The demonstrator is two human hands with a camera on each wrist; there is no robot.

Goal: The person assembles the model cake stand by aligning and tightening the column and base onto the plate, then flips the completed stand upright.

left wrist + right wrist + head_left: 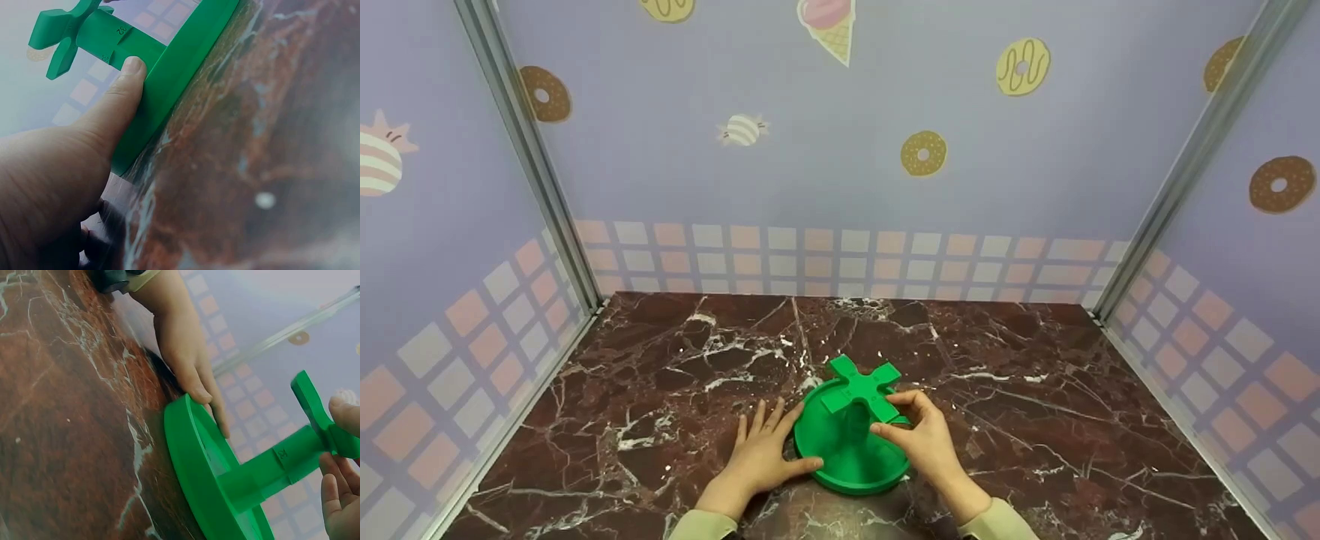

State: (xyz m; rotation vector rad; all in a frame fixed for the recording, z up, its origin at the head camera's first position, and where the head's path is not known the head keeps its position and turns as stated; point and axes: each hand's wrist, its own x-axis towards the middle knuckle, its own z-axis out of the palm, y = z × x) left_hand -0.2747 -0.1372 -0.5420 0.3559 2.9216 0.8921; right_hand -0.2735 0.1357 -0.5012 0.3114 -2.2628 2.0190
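Observation:
A green round base (855, 484) with a raised rim stands on the table, tilted only by the camera angle in the wrist views. From its middle rises a thick green post (264, 472), marked with small numbers such as 32 in the left wrist view. A green four-armed cross-shaped handle (861, 386) tops the post. My left hand (765, 454) rests against the base's left side, fingers extended, thumb (126, 84) on the rim. With thumb and fingers, my right hand (926, 439) pinches the near right arm of the cross. Part of the post is hidden beneath the cross in the head view.
The dark red marble-patterned tabletop (660, 375) extends around the base. Patterned walls (825, 187) close in the back and both sides, with metal posts (536, 165) at the rear corners.

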